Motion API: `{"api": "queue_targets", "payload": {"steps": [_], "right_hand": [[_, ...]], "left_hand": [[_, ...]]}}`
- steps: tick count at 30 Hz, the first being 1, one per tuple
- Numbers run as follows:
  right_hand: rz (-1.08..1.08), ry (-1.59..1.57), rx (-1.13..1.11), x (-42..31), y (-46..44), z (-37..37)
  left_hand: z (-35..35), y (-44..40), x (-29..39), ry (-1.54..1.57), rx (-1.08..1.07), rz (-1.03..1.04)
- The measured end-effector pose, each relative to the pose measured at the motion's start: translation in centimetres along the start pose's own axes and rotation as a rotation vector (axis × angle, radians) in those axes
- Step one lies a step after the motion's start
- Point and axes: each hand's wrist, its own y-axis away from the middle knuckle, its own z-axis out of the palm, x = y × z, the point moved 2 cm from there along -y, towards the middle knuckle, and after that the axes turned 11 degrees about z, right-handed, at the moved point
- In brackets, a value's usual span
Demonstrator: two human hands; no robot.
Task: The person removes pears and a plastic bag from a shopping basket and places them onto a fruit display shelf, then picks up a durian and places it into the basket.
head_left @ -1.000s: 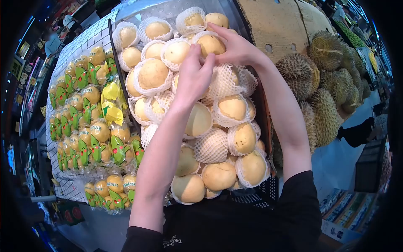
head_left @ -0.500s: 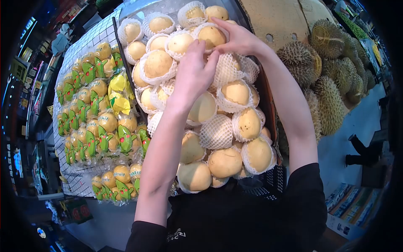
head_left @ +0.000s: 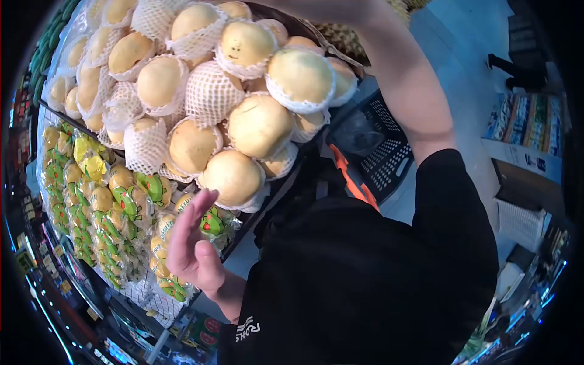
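My left hand (head_left: 198, 249) is raised near the front edge of the fruit display. Its fingers are straight, the thumb stands apart, and nothing is in it. Just above its fingertips lies a large yellow fruit (head_left: 232, 178), whose exact kind I cannot make out. Many similar yellow fruits are heaped there, several in white foam nets (head_left: 213, 94). My right arm (head_left: 407, 79) reaches up over the right side of the heap. At the top edge my right hand (head_left: 316, 8) is blurred and mostly cut off, with its fingers out of sight.
Clear bags of smaller yellow fruits (head_left: 125, 201) with green cartoon prints lie at the left. A black perforated basket (head_left: 384, 143) with an orange part (head_left: 353, 176) stands by my body. Spiky durians (head_left: 340, 39) show behind my right arm. Shelved packets (head_left: 523, 125) are at the far right.
My view has turned and the heap now sits higher and further left. My left hand has drawn back from the netted fruit toward my body. My right hand has gone to the top edge.
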Motion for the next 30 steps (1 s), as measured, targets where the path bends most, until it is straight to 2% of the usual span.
{"api": "queue_targets", "payload": {"steps": [2,4,5,8,10,12,14,16,18,20,22,26,27,30], "right_hand": [[0.183,-0.113,0.216,-1.2,7.4,-1.0],[0.234,-0.031,0.462,-1.2,15.5,-0.7],[0.403,-0.077,0.653,-0.6,20.1,0.1],[0.863,-0.019,0.829,3.4,36.3,3.9],[1.176,0.168,0.742,3.8,46.8,8.6],[1.42,0.272,0.609,2.6,54.3,12.5],[1.74,0.321,0.51,0.1,56.5,14.4],[1.796,0.272,0.487,-0.8,58.1,14.9],[1.615,0.282,0.452,-2.0,57.0,15.3],[1.682,0.268,0.41,-2.0,56.7,15.3],[1.547,0.37,0.417,-1.3,57.2,15.7],[1.57,0.277,0.336,-0.7,57.8,16.3],[1.505,0.39,0.325,-0.8,57.7,16.7],[1.601,0.274,0.212,-1.7,56.9,17.8]], "left_hand": [[0.4,2.4,0.0,0.106,-0.14,-0.086],[1.2,4.2,0.2,0.234,-0.245,-0.188],[1.5,4.9,0.5,0.24,-0.332,-0.198],[2.6,7.6,1.0,0.301,-0.535,-0.232],[3.2,9.5,1.0,0.275,-0.677,-0.256],[3.9,12.1,0.3,0.3,-0.717,-0.261],[4.5,15.1,-1.0,0.305,-0.7,-0.457],[5.1,17.5,-2.1,0.264,-0.698,-0.527],[5.7,19.5,-3.2,0.257,-0.699,-0.618],[6.3,21.2,-4.5,0.23,-0.713,-0.645],[6.9,22.5,-5.5,0.161,-0.736,-0.67],[9.1,25.2,-7.8,0.088,-0.715,-0.721],[9.8,25.8,-8.2,0.068,-0.701,-0.725],[12.4,28.5,-10.5,0.058,-0.693,-0.775]]}}
